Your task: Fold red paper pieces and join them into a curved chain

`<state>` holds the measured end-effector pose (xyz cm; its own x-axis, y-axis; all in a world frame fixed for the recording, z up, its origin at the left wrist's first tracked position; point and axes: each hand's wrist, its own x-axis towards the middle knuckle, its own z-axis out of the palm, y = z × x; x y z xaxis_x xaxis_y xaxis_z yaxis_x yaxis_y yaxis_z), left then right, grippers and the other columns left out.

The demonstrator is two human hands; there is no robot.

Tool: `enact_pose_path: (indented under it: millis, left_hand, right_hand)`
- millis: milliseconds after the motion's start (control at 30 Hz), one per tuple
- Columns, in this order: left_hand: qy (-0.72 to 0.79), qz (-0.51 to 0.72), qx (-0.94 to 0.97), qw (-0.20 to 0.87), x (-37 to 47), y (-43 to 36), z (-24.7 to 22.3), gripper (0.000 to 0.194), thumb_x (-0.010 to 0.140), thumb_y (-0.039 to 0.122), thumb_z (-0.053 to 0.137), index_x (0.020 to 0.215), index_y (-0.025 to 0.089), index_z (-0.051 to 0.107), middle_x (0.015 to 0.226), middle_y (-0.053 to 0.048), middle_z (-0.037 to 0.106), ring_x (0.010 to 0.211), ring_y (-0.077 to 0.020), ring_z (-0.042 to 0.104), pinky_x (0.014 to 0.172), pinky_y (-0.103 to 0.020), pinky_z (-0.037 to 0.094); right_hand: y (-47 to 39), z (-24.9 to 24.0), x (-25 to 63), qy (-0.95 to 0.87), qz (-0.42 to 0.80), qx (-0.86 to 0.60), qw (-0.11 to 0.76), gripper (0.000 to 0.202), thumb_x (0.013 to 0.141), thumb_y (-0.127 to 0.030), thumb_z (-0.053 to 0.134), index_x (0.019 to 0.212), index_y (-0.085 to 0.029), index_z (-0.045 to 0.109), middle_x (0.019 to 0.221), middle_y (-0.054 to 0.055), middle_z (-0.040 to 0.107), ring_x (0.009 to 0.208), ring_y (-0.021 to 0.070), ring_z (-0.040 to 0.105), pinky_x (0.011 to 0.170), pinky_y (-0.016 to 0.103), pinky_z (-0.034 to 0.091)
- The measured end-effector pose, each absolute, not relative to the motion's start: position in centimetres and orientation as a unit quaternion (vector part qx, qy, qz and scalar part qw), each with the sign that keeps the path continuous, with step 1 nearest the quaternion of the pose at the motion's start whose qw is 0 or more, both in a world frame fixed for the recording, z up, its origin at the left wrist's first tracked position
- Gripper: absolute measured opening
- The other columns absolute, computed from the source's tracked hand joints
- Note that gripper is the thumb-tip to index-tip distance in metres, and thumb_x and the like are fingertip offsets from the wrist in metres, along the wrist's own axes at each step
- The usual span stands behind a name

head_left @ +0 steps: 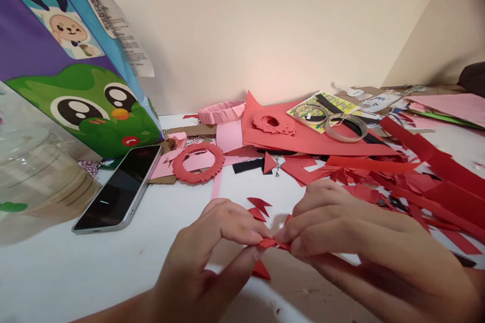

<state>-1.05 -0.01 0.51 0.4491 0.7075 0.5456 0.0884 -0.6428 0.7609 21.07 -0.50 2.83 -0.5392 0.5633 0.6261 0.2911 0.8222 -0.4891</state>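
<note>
Red paper [268,243] sits btwn L hand [215,242] & R hand [341,227], caught at the fingertips; can't tell if 1 pc or 2. Both grips pinch it, L thumb below, R knuckles up. Red scraps [258,204] just beyond on the table [159,267], then a ring [197,176] & phone [119,189].

White tabletop [113,272] before me, and it's busy! Over on my left stands an owl-printed bag [91,106], a clear cup [41,176] nearer me, a phone [117,186] face up beside it. Small red paper pieces [257,213] dot the middle, a black strip [248,166] behind; red strips [428,186] crowd my right.
</note>
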Motion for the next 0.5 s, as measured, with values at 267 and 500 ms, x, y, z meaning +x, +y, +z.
enact_pose_path:
  millis: [267,500]
  left_hand:
    - [0.271,0.459,0.767,0.357,-1.03,-0.13,0.20,0.028,0.087,0.001,0.056,0.098,0.026,0.061,0.089,-0.003,0.072,0.085,-0.0200,0.067,0.077,-0.036,0.055]
    - [0.243,0.452,0.793,0.328,-0.99,-0.10,0.69,0.030,0.086,0.001,0.056,0.103,0.025,0.062,0.089,-0.006,0.074,0.079,-0.0214,0.066,0.077,-0.039,0.054]
  right_hand:
    - [-0.74,3.18,21.26,-0.864,0.146,-0.260,0.405,0.013,0.087,-0.006,0.064,0.093,-0.017,0.067,0.090,-0.004,0.078,0.086,0.0059,0.072,0.096,0.012,0.046]
    - [-0.92,2.60,20.70,-0.848,0.138,-0.255,0.444,0.009,0.092,-0.011,0.061,0.091,-0.018,0.067,0.090,-0.002,0.079,0.082,0.0082,0.073,0.088,0.017,0.050]
